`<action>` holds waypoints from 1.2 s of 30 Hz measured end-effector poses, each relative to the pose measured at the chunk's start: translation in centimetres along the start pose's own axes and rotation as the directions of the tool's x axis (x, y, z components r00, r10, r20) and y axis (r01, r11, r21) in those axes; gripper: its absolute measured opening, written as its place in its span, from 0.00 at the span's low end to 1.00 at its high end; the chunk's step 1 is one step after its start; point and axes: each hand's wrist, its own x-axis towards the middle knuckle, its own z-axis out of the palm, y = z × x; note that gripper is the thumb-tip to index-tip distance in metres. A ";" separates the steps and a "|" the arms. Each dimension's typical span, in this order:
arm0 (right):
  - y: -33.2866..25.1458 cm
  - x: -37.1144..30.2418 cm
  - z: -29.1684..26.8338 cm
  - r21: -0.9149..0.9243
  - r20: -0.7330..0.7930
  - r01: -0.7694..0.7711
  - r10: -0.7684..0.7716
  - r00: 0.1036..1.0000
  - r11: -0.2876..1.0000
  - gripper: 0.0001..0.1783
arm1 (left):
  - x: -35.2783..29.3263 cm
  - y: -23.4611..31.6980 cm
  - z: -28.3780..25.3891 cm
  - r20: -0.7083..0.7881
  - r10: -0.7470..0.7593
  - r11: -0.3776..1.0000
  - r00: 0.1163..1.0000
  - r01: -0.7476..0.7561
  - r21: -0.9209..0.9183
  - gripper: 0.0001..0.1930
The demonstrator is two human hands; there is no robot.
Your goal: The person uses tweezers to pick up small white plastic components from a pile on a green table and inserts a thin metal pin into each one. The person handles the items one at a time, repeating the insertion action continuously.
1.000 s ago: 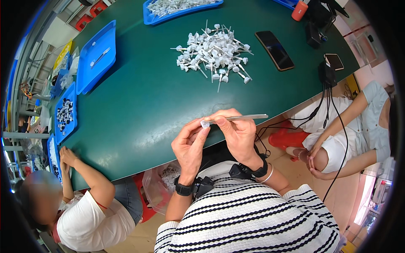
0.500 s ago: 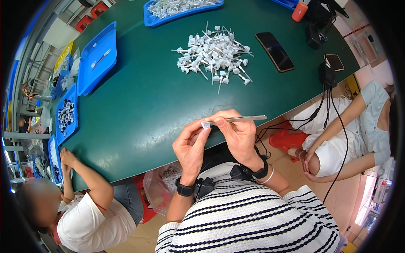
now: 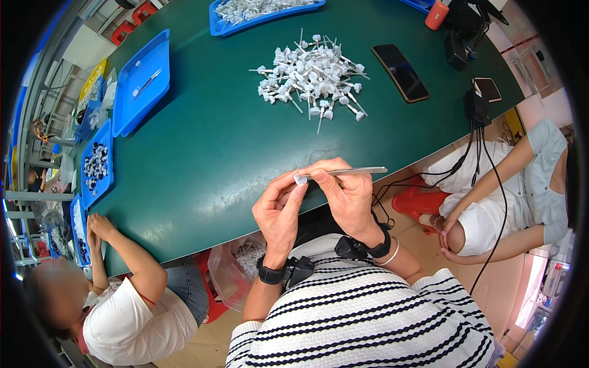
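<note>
Close to the table's near edge, my left hand [image 3: 279,211] pinches a small white plastic part [image 3: 300,180] between thumb and fingertips. Metal tweezers [image 3: 362,171] lie in the closed fingers of my right hand [image 3: 348,199], their handle end sticking out to the right. The tips of the tweezers meet the white part, though whether they are inside it is too small to tell. Farther away on the green table [image 3: 208,153] is a heap of white caps with thin stems [image 3: 316,76].
A blue tray with stemmed parts [image 3: 211,24] is at the back. On the left are a blue tray holding tweezers [image 3: 126,107] and one with black and white parts [image 3: 110,165]. A phone [image 3: 400,72] lies right of the heap. Co-workers sit at both sides.
Almost nothing differs. My hands stay together at the same place, and the white part has tilted very slightly at the tweezer tips.
</note>
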 end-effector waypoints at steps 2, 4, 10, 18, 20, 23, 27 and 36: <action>-0.1 0.1 -0.1 -0.042 0.017 0.018 -0.018 1.000 0.999 0.07 | 0.0 0.1 0.0 -0.004 0.016 0.999 1.000 -0.016 0.044 0.13; -0.2 0.2 -0.1 -0.074 0.027 0.032 -0.030 0.999 0.997 0.06 | 0.0 0.3 0.1 0.002 0.038 0.996 0.999 -0.038 0.086 0.12; -0.5 0.5 0.2 -0.221 0.085 0.139 -0.123 0.989 0.965 0.05 | 0.0 0.5 0.2 -0.021 0.108 0.985 0.994 -0.104 0.138 0.12; 0.1 -0.2 0.6 0.200 -0.052 -0.051 0.063 0.997 0.979 0.11 | 0.7 1.0 0.4 -0.064 0.189 0.963 0.980 -0.172 0.208 0.12; 0.4 -0.4 0.2 0.181 0.030 -0.089 0.085 0.996 0.980 0.14 | 0.7 1.2 0.5 -0.054 0.258 0.925 0.965 -0.231 0.302 0.13; 0.1 -0.4 0.4 0.172 0.015 -0.076 0.074 0.997 0.982 0.14 | 0.8 1.6 0.6 -0.019 0.350 0.848 0.937 -0.308 0.432 0.14; 0.1 -0.5 0.6 0.133 -0.005 -0.052 0.053 0.999 0.990 0.14 | 0.8 1.6 0.7 0.025 0.448 0.755 0.894 -0.393 0.525 0.15; 0.2 -0.4 1.0 0.125 -0.017 -0.035 0.037 0.999 0.992 0.14 | 0.9 1.4 0.8 0.056 0.486 0.691 0.872 -0.424 0.585 0.15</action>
